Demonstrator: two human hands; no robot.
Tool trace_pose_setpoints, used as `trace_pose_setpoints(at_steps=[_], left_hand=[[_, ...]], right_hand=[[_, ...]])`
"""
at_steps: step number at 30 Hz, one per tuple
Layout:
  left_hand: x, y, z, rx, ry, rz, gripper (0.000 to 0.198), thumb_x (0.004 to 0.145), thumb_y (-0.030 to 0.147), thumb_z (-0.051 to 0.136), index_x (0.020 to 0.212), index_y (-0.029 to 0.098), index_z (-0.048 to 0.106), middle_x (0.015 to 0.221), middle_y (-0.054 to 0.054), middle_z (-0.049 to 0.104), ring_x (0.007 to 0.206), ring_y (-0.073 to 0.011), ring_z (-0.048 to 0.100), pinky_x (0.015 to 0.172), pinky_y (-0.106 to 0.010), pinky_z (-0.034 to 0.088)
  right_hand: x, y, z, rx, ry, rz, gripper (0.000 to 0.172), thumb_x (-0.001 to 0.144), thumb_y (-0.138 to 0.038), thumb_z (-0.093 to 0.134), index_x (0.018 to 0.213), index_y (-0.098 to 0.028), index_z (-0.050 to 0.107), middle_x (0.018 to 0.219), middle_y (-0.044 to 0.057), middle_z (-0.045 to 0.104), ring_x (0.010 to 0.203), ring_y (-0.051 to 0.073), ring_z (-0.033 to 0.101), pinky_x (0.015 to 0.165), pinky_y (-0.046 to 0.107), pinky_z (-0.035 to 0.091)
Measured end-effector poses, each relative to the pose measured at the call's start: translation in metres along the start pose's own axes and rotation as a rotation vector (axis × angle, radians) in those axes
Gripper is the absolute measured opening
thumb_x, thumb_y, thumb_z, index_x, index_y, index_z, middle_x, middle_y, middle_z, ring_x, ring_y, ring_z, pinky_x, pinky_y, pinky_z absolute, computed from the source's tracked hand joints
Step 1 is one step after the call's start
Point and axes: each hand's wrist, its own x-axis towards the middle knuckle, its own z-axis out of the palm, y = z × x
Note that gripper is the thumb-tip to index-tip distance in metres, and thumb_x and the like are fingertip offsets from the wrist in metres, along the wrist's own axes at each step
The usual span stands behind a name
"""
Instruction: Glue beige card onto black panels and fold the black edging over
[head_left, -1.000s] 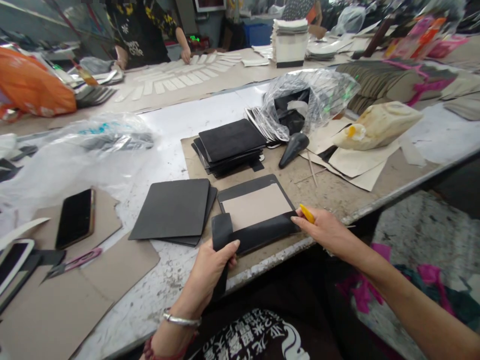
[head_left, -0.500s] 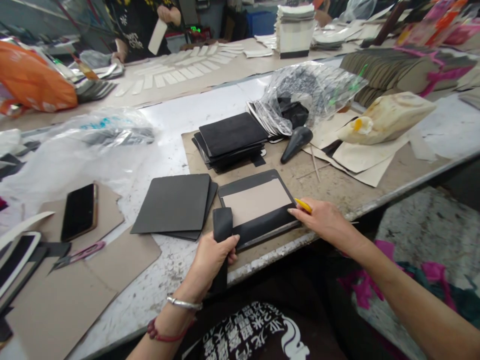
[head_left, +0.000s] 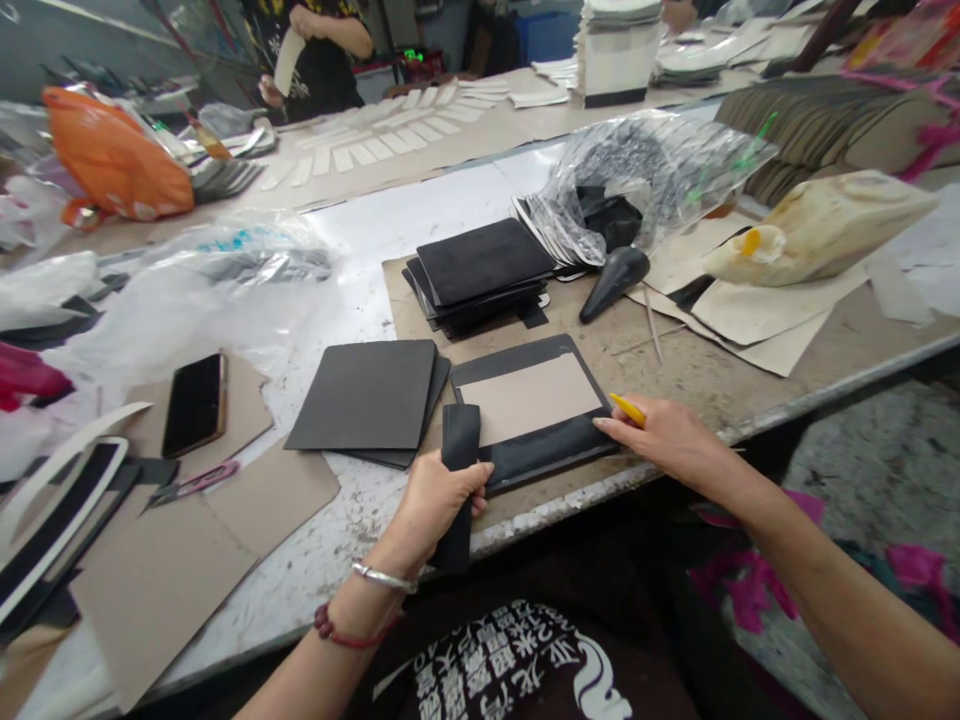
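Observation:
A black panel (head_left: 517, 354) with a beige piece (head_left: 540, 397) on it lies near the table's front edge. Along its near side runs a black strip (head_left: 551, 448). My left hand (head_left: 450, 497) is closed on a folded black strip (head_left: 460, 432) at the panel's near left corner. My right hand (head_left: 660, 432) holds a yellow tool (head_left: 628, 410), its thumb and fingers pressed at the near right corner. Dark grey sheets (head_left: 367, 395) lie just left of the panel, and a stack of black pieces (head_left: 484, 262) stands behind it.
A phone (head_left: 195, 403) and pink-handled snips (head_left: 199, 482) lie at left on beige board. Behind the panel are a dark pointed tool (head_left: 613, 284), a clear plastic bag (head_left: 660, 170) and a stained container (head_left: 832, 225). Across the table a person (head_left: 307, 55) handles a pale strip.
The view has shifted, so the table contents sit further right. The black strip along the panel's near side now covers the pale line at its edge. Both hands keep their holds.

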Motion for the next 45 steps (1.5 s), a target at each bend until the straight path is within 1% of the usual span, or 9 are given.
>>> trace_pose_setpoints(at_steps=[6, 12, 17, 22, 25, 31, 35, 40, 45], left_hand=[[-0.0051, 0.0039, 0.0016, -0.011, 0.013, -0.009, 0.016, 0.062, 0.014, 0.068, 0.059, 0.013, 0.052, 0.042, 0.001, 0.054, 0.034, -0.0101, 0.049, 0.033, -0.018, 0.04], [-0.0048, 0.0009, 0.0017, -0.028, 0.008, -0.003, 0.019, 0.061, 0.016, 0.07, 0.059, 0.014, 0.052, 0.042, 0.001, 0.054, 0.034, -0.0099, 0.049, 0.034, -0.019, 0.04], [-0.0046, 0.0005, 0.0004, -0.07, -0.034, -0.022, 0.018, 0.065, 0.016, 0.067, 0.059, 0.013, 0.05, 0.043, 0.001, 0.054, 0.035, -0.0094, 0.049, 0.035, -0.018, 0.04], [-0.0044, 0.0031, -0.002, -0.075, -0.058, -0.041, 0.017, 0.067, 0.016, 0.066, 0.061, 0.013, 0.05, 0.046, 0.001, 0.054, 0.036, -0.0096, 0.05, 0.036, -0.019, 0.042], [-0.0042, 0.0043, -0.0033, -0.065, -0.062, -0.048, 0.017, 0.066, 0.016, 0.068, 0.061, 0.012, 0.052, 0.047, 0.0, 0.055, 0.036, -0.0093, 0.05, 0.036, -0.019, 0.042], [-0.0049, 0.0044, -0.0015, -0.041, -0.043, -0.046, 0.018, 0.064, 0.015, 0.069, 0.061, 0.013, 0.051, 0.045, 0.0, 0.055, 0.036, -0.0097, 0.05, 0.035, -0.019, 0.041], [-0.0043, 0.0019, 0.0011, -0.024, -0.031, -0.011, 0.022, 0.061, 0.018, 0.073, 0.061, 0.014, 0.051, 0.043, 0.001, 0.054, 0.035, -0.0096, 0.049, 0.034, -0.018, 0.04], [-0.002, -0.001, 0.0018, 0.027, 0.004, 0.011, 0.024, 0.057, 0.022, 0.074, 0.059, 0.013, 0.052, 0.042, 0.0, 0.055, 0.035, -0.0105, 0.05, 0.035, -0.019, 0.041], [-0.0025, -0.0015, 0.0021, 0.02, 0.009, 0.024, 0.025, 0.057, 0.025, 0.073, 0.059, 0.014, 0.05, 0.042, 0.0, 0.055, 0.034, -0.0107, 0.049, 0.033, -0.019, 0.038]], right_hand=[[0.0013, 0.0001, -0.0007, -0.01, 0.017, -0.016, 0.027, 0.08, -0.044, 0.049, 0.065, -0.021, 0.05, 0.061, 0.001, 0.058, 0.059, 0.016, 0.053, 0.056, 0.026, 0.035], [0.0028, 0.0002, -0.0004, 0.012, 0.02, -0.031, 0.026, 0.079, -0.042, 0.05, 0.064, -0.021, 0.052, 0.063, 0.002, 0.059, 0.06, 0.017, 0.053, 0.056, 0.026, 0.036], [0.0049, 0.0011, 0.0002, 0.026, 0.034, -0.081, 0.027, 0.079, -0.041, 0.049, 0.06, -0.021, 0.049, 0.06, 0.002, 0.058, 0.057, 0.016, 0.052, 0.054, 0.026, 0.035], [0.006, 0.0002, -0.0007, 0.025, 0.004, -0.044, 0.027, 0.078, -0.041, 0.049, 0.061, -0.021, 0.051, 0.061, 0.002, 0.059, 0.058, 0.017, 0.054, 0.056, 0.027, 0.036], [0.0058, -0.0018, -0.0019, 0.015, 0.0, -0.054, 0.026, 0.079, -0.04, 0.049, 0.061, -0.021, 0.051, 0.06, 0.002, 0.058, 0.057, 0.016, 0.053, 0.056, 0.026, 0.036], [0.0049, -0.0042, -0.0034, -0.002, 0.009, -0.057, 0.026, 0.078, -0.039, 0.051, 0.061, -0.021, 0.051, 0.061, 0.002, 0.059, 0.057, 0.016, 0.053, 0.054, 0.025, 0.035], [0.0042, -0.0024, -0.0031, -0.01, -0.008, -0.056, 0.024, 0.081, -0.04, 0.049, 0.067, -0.02, 0.054, 0.068, 0.004, 0.062, 0.065, 0.018, 0.056, 0.059, 0.026, 0.038], [0.0043, 0.0009, -0.0023, -0.008, -0.024, -0.076, 0.025, 0.083, -0.038, 0.047, 0.068, -0.02, 0.053, 0.066, 0.002, 0.06, 0.063, 0.016, 0.055, 0.058, 0.024, 0.036], [0.0045, 0.0021, -0.0019, -0.002, -0.028, -0.087, 0.024, 0.084, -0.036, 0.047, 0.069, -0.018, 0.053, 0.069, 0.003, 0.061, 0.065, 0.016, 0.055, 0.058, 0.023, 0.035]])
